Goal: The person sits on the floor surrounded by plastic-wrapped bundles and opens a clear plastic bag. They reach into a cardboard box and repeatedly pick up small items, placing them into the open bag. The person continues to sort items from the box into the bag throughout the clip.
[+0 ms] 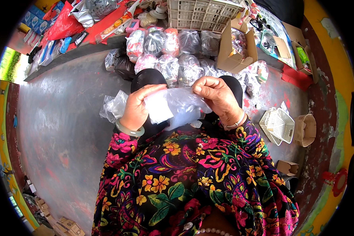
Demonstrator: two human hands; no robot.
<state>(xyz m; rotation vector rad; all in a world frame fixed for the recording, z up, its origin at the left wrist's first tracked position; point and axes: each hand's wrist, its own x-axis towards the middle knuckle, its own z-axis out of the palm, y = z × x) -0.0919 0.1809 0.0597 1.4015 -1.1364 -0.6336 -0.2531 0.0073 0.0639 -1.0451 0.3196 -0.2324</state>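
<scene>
Both my hands hold a clear plastic bag (pixel 179 105) in front of my chest, above my dark-trousered knees. My left hand (pixel 137 107) pinches its left side, where a white flat piece (pixel 158 107) shows inside or against the bag. My right hand (pixel 215 95) grips the bag's upper right edge with thumb and fingers. A pale green bangle is on my left wrist and a thin silver one on my right. My sleeves are dark with bright flowers.
Several tied clear bags of small goods (pixel 173 55) lie heaped on the grey floor ahead. Loose empty bags (pixel 113 105) lie to the left. A cardboard box (pixel 236 51) and white crate (pixel 200 13) stand beyond; white baskets (pixel 280 125) and small boxes (pixel 306 129) lie right.
</scene>
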